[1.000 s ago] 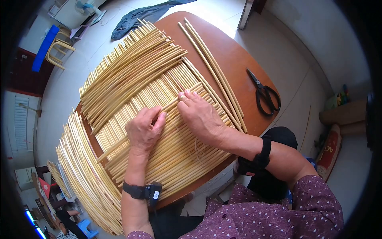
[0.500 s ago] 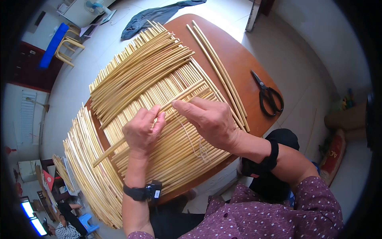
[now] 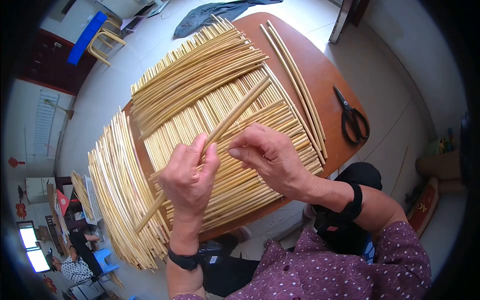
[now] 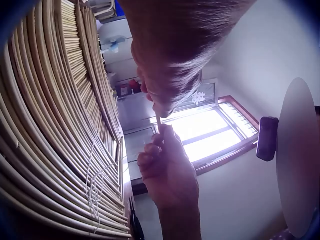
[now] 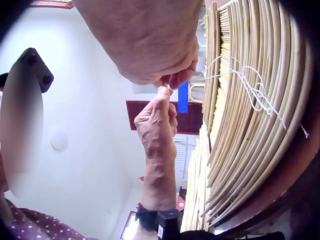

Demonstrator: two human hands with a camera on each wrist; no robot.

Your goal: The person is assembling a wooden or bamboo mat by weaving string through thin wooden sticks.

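Note:
My left hand (image 3: 187,177) grips a long pale reed stick (image 3: 240,109) between thumb and curled fingers. The stick slants above a mat of side-by-side reeds (image 3: 240,177). Just right of the left thumb is my right hand (image 3: 275,157), its thumb and forefinger pinched together. In the right wrist view, a thin white string (image 5: 257,95) runs up to these fingertips, and its loose tangle lies on the reeds. The left wrist view shows the two hands' fingertips close together, with a bit of stick (image 4: 159,121) between them.
A bundle of reeds (image 3: 200,80) lies across the mat's far part. More reeds (image 3: 127,195) are stacked at the table's left. Long sticks (image 3: 295,90) and black scissors (image 3: 352,120) lie on the brown table (image 3: 320,70) at right. A person (image 3: 75,267) sits far left.
The stick has tilted more steeply, its far end swinging up off the mat. My right hand has left the stick and drawn back to the right. The head view has shifted.

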